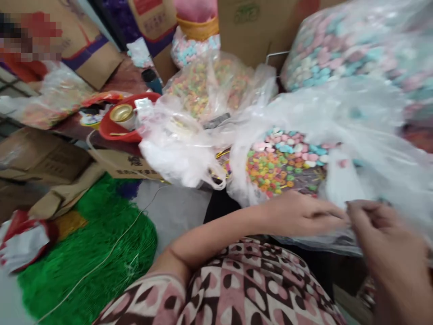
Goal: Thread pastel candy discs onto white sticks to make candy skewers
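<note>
A small whitish plastic pouch [342,178] with a faint pink mark stands up from where my two hands meet. My right hand [389,232], blurred, is closed with thumb and finger pinched at the pouch's lower edge. Beside it, my left hand [304,213] reaches across from the left, its fingers pressed together at the same edge. Just behind the hands lies an open clear plastic bag [245,180]. Inside it are orange, yellow and green ring-shaped pieces [270,169] and pink, blue and white pieces [294,142].
A large bag of pastel pieces [338,49] stands back right; a bag of coloured rings [199,85] sits behind. White plastic bags [176,149] and a red basin [106,128] are at left. Green stringy material [101,248] covers the floor, crossed by a thin cord. A person is at far left.
</note>
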### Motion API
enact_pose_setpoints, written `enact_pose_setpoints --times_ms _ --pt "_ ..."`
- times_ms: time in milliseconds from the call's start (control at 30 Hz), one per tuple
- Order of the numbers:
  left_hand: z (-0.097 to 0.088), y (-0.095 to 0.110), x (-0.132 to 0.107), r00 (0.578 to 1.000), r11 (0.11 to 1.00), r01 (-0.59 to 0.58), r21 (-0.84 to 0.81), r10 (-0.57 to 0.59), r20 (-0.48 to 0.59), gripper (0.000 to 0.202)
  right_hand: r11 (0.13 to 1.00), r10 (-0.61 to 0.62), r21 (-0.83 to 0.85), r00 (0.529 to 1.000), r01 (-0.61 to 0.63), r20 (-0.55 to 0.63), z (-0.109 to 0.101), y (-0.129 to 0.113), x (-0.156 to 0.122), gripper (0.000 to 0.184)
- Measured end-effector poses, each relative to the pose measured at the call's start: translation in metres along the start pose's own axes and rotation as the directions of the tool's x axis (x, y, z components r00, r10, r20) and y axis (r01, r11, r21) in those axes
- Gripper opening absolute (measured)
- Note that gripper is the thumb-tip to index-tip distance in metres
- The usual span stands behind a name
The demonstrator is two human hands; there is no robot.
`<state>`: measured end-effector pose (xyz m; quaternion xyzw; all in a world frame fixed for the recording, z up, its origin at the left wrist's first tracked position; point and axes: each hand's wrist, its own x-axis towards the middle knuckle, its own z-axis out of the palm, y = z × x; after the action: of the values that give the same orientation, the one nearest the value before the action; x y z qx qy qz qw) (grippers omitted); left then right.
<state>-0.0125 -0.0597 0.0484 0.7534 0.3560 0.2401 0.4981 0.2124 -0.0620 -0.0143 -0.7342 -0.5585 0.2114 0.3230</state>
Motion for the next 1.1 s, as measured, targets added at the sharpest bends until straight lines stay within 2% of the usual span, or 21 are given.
enact_pose_setpoints --times_ms 33,67,100,133,233,300,567,733,800,867,933,967,1000,1033,1100 --pt "-0.003 -0.009 -0.003 0.993 0.996 0.051 -0.073 -0.058 -0.103 0.026 0.991 0.083 0.101 0.995 -0.089 0.06 0.001 -0.016 -0.015 0.018" --pt "-0.003 -0.018 -0.003 0.973 0.984 0.094 -0.153 -0.123 -0.194 0.033 0.969 0.089 0.216 0.987 -0.118 0.136 0.004 -0.028 -0.028 0.02" --pt "-0.003 -0.025 -0.002 0.946 0.963 0.121 -0.242 -0.186 -0.267 0.039 0.945 0.049 0.31 0.98 -0.108 0.192 0.007 -0.038 -0.038 0.022" --pt "-0.001 -0.032 0.001 0.93 0.931 0.136 -0.339 -0.237 -0.28 0.045 0.924 0.016 0.368 0.971 -0.105 0.239 0.01 -0.044 -0.046 0.022" --pt "0.004 -0.041 0.008 0.922 0.822 0.101 -0.561 -0.289 -0.258 0.052 0.877 -0.029 0.453 0.923 -0.161 0.385 0.016 -0.048 -0.055 0.024" --pt "0.005 -0.043 0.01 0.92 0.775 0.061 -0.629 -0.288 -0.266 0.051 0.855 -0.031 0.478 0.9 -0.201 0.434 0.019 -0.044 -0.055 0.025" --pt "0.004 -0.043 0.014 0.893 0.672 0.011 -0.74 -0.34 -0.296 0.044 0.802 -0.012 0.536 0.89 -0.263 0.455 0.029 -0.032 -0.056 0.033" --pt "0.007 -0.045 0.015 0.911 0.672 0.052 -0.738 -0.334 -0.24 0.04 0.777 -0.031 0.568 0.885 -0.271 0.464 0.03 -0.035 -0.054 0.033" --pt "0.005 -0.047 0.017 0.921 0.727 0.119 -0.676 -0.334 -0.198 0.039 0.777 -0.044 0.572 0.883 -0.264 0.467 0.029 -0.037 -0.052 0.034" --pt "-0.006 -0.051 0.022 0.916 0.856 0.16 -0.491 -0.314 -0.249 0.036 0.769 -0.028 0.579 0.891 -0.271 0.453 0.028 -0.038 -0.049 0.035" --pt "-0.024 -0.055 0.029 0.89 0.974 0.176 -0.141 -0.219 -0.4 0.031 0.748 0.021 0.598 0.911 -0.287 0.412 0.028 -0.038 -0.046 0.036" --pt "-0.036 -0.057 0.033 0.869 0.977 0.196 0.084 -0.134 -0.477 0.029 0.737 0.041 0.608 0.918 -0.294 0.394 0.028 -0.037 -0.045 0.036" --pt "-0.047 -0.06 0.038 0.856 0.927 0.247 0.284 -0.072 -0.511 0.028 0.729 0.056 0.616 0.923 -0.299 0.382 0.029 -0.035 -0.045 0.037" --pt "-0.059 -0.063 0.042 0.853 0.841 0.323 0.434 -0.06 -0.519 0.028 0.723 0.063 0.621 0.924 -0.303 0.377 0.029 -0.033 -0.045 0.037" --pt "-0.079 -0.07 0.049 0.847 0.636 0.47 0.612 -0.129 -0.516 0.029 0.718 0.065 0.622 0.921 -0.311 0.385 0.031 -0.03 -0.047 0.039"
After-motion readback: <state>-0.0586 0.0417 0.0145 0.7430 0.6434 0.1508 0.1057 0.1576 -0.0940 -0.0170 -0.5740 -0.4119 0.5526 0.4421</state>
